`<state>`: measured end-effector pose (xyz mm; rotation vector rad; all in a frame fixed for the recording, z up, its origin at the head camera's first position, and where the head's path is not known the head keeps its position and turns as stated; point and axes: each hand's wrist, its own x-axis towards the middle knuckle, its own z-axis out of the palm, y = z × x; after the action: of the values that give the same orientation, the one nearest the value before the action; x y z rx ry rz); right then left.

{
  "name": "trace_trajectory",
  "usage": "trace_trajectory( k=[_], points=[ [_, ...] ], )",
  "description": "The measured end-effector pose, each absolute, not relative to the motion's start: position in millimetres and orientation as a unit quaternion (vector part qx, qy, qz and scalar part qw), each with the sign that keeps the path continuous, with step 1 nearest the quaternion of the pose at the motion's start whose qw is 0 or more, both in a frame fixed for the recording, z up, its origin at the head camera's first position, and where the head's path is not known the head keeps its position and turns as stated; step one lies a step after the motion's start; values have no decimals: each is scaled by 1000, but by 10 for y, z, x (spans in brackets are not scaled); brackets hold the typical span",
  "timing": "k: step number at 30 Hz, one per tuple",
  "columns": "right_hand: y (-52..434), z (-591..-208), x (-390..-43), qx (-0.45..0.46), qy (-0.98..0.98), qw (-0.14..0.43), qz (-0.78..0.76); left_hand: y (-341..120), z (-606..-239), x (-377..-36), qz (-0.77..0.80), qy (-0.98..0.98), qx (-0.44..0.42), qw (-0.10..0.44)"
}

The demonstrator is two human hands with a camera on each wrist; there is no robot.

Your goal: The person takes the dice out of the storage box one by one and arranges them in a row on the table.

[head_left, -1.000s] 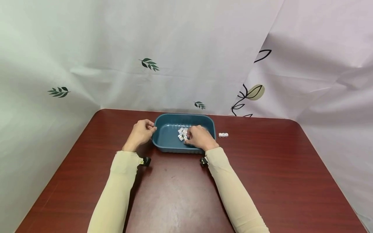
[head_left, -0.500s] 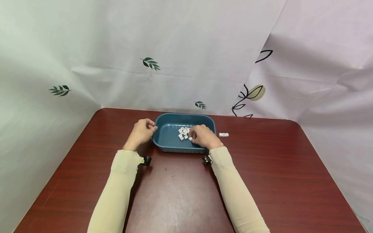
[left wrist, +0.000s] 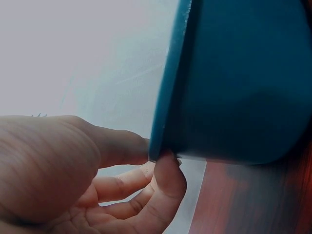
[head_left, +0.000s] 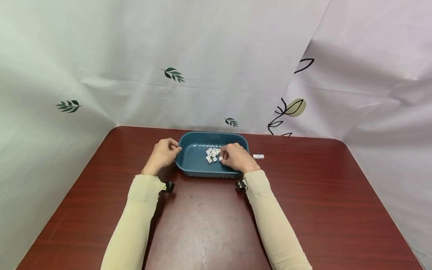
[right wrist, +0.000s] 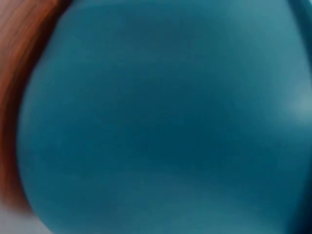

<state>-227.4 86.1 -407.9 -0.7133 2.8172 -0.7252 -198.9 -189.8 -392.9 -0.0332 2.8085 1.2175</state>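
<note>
Teal plastic rim is sitting pinched in the left hand's (head_left: 163, 154) fingers (left wrist: 168, 178): the left wrist view is showing the thumb lying against the outside of the rim and a fingertip pressing at the tray's (head_left: 194, 162) lower edge, the remaining fingers curling loosely below. That hand is gripping the tray's left end.

Right hand (head_left: 238, 158) is reaching over the tray's near right wall, fingers bunching narrow and pointing left at the dice (head_left: 212, 154). Fingertips are sitting at the right edge of the pile, against a die or just beside it; whether one is being pinched, cannot tell. The right wrist view is giving only blurred teal wall, filling the frame, with a sliver of red-brown at the left edge.

Dice are lying in a loose white cluster on the tray floor, a little right of centre, pips too small to read. A short row of dice (head_left: 258, 156) is lying outside on the counter (head_left: 320, 195), just right of the tray and near the right hand.

Tray is standing toward the far side of the red-brown wood-grain counter. Cream sleeves (head_left: 138, 221) are covering both forearms. A pale curtain (head_left: 202, 56) printed with leaves is hanging behind.
</note>
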Motion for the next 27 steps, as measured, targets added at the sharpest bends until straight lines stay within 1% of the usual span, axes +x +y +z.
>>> trace_trajectory(
  k=[16,20,27],
  points=[
    [1030,-3938,-2265,-227,932,71,-273,-1880,-3937,-1998,401,915,-6,36],
    [1061,-3908,-2261,-230,931,64,-275,-1885,-3936,-1992,401,915,-8,39],
    [1086,-3888,-2249,-234,930,68,-275,-1902,-3931,-1977,401,915,-15,45]
  ],
)
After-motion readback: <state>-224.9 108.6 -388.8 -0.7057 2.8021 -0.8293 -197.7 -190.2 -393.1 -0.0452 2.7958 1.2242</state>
